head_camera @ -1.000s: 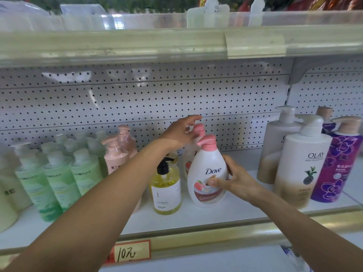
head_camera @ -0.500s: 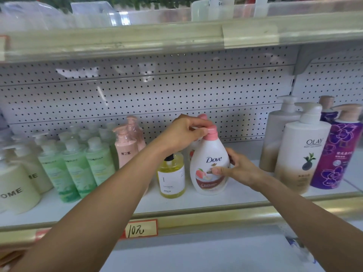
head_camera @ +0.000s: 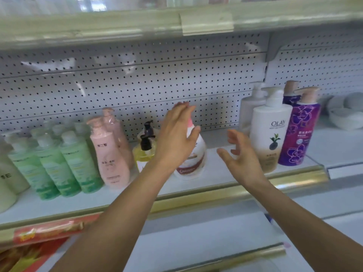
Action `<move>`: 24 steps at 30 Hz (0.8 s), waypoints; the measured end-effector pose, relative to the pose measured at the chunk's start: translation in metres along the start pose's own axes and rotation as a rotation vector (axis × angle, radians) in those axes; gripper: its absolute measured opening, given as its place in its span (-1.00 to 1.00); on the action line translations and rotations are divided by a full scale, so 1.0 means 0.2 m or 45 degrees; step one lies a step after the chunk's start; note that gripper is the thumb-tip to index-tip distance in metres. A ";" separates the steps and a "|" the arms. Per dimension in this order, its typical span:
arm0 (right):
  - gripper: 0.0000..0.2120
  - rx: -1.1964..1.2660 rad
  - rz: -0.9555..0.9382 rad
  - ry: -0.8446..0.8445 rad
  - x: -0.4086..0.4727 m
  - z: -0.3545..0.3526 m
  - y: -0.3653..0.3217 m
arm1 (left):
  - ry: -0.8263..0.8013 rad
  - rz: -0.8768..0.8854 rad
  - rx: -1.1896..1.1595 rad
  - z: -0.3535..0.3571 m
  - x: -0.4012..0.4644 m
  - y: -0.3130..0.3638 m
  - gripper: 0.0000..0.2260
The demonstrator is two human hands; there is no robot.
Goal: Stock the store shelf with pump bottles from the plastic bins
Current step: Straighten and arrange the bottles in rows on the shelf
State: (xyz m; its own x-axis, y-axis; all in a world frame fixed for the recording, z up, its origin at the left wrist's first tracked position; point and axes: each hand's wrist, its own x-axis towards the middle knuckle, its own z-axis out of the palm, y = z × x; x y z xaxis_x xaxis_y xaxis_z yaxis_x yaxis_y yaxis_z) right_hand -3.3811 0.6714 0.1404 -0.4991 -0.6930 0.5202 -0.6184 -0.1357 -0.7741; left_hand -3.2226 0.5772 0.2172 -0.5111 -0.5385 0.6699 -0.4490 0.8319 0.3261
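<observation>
Pump bottle point(head_camera: 193, 161), white with a pink pump, stands upright on the shelf point(head_camera: 216, 173), long axis vertical, partly hidden behind the left hand point(head_camera: 176, 138), which hovers nearer with fingers straight, holding nothing. At three o'clock of it the right hand point(head_camera: 240, 158) is spread, empty. Further toward three o'clock a white bottle point(head_camera: 270, 132) reads OLAY.

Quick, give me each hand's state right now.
Left hand: open, fingers straight, holding nothing, in front of the white pump bottle.
Right hand: open, fingers loosely spread, holding nothing.
</observation>
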 end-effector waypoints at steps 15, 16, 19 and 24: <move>-0.49 -0.032 0.378 0.266 -0.04 -0.43 0.29 | -0.590 -0.247 -0.835 0.60 0.07 0.34 -0.34; -0.48 -0.023 0.390 0.245 -0.03 -0.43 0.32 | -0.594 -0.271 -0.858 0.63 0.09 0.38 -0.32; -0.47 -0.039 0.402 0.230 -0.01 -0.40 0.36 | -0.575 -0.316 -0.850 0.71 0.15 0.43 -0.28; -0.40 -0.119 0.356 0.197 0.03 -0.42 0.43 | -0.509 -0.379 -0.754 0.78 0.23 0.40 -0.33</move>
State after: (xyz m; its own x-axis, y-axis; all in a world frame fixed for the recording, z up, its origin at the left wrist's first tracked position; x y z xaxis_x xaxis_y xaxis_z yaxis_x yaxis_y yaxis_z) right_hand -3.4888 0.7155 0.1073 -0.7394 -0.5774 0.3462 -0.4935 0.1150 -0.8621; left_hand -3.3963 0.5980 0.1697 -0.7064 -0.6646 0.2433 -0.1997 0.5170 0.8324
